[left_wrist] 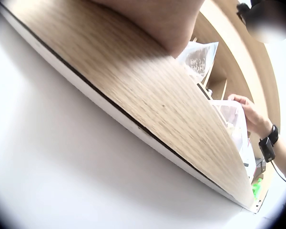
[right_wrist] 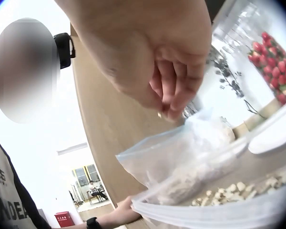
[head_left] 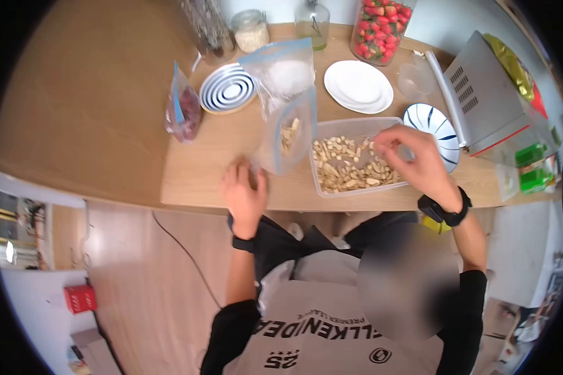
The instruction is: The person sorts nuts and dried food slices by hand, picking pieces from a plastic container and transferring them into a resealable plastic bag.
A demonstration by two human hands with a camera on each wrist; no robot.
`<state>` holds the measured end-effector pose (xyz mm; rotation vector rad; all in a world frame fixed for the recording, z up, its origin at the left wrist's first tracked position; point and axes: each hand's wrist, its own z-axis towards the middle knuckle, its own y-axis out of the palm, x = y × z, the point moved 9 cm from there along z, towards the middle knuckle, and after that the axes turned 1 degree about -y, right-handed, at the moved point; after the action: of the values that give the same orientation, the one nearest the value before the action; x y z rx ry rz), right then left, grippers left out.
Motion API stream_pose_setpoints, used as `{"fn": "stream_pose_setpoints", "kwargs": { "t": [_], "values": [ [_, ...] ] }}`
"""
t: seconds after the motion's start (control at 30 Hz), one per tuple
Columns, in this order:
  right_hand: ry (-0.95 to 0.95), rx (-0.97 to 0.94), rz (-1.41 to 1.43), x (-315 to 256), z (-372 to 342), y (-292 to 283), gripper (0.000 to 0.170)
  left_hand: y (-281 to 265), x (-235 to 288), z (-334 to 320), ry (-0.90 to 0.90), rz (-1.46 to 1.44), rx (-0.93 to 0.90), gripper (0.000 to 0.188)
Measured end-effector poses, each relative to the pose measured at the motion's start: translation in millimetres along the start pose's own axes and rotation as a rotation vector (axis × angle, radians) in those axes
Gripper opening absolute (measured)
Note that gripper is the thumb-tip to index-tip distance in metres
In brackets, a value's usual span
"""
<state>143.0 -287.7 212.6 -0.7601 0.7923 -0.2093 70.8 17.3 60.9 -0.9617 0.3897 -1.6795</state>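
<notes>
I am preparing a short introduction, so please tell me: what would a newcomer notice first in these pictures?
Probably the bright red strawberries at the back of the table. Next, the clear tub of pale pieces near the front edge, with the right hand pinching one small piece above it. The blue-and-white ringed crockery, further left, may also catch the eye.

"Where can the left hand (head_left: 244,192) pass?"

"Leftward, over bare table (head_left: 197,175), as far as the bag of red pieces (head_left: 185,119). On its right the clear bag (head_left: 284,140) stands in the way, beside the tub (head_left: 356,191)."

"And the right hand (head_left: 420,162), over the tub?"

"Free air above; the striped bowl (head_left: 433,128) crowds the right side, the white plate (head_left: 358,89) lies beyond the far rim. Bare table runs along the front."
</notes>
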Motion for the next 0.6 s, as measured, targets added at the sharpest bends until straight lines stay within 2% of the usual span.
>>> {"fn": "stream_pose_setpoints", "kwargs": {
  "t": [0.07, 0.1, 0.17, 0.2, 0.27, 0.33, 0.4, 0.43, 0.5, 0.6],
  "values": [
    [-0.09, 0.302, -0.017, -40, -3, -40, 0.015, 0, -2, -1, -0.02, -0.002, 0.016, 0.027],
    [-0.246, 0.473, 0.008, -63, -8, -63, 0.018, 2, 1, -2, 0.022, 0.016, 0.01, 0.027],
    [-0.322, 0.955, 0.056, -85, -48, -102, 0.017, 6, -5, -3, -0.034, 0.012, -0.015, 0.03],
    [-0.315, 0.992, 0.056, -82, -60, -102, 0.017, 6, -2, -3, 0.001, 0.022, -0.018, 0.03],
    [-0.34, 1.308, 0.385, -50, -107, -102, 0.02, 6, -4, -3, -0.01, -0.015, -0.021, 0.033],
    [0.162, 0.671, -0.118, -52, -48, 13, 0.021, 8, -2, -5, 0.005, 0.001, -0.031, 0.034],
    [-0.008, 0.417, 0.089, -47, -14, 70, 0.017, 8, -5, -4, -0.008, 0.004, -0.037, 0.034],
    [0.002, 0.451, 0.085, -47, -19, 68, 0.017, 8, -4, 2, 0.026, 0.002, -0.042, 0.034],
    [0.268, 0.578, 0.257, -19, -51, 58, 0.011, 7, -2, -4, 0.024, -0.028, -0.034, 0.034],
    [0.352, 0.562, 0.16, -3, -76, 50, 0.013, 12, -7, -5, -0.022, -0.042, -0.06, 0.035]
  ]
}}
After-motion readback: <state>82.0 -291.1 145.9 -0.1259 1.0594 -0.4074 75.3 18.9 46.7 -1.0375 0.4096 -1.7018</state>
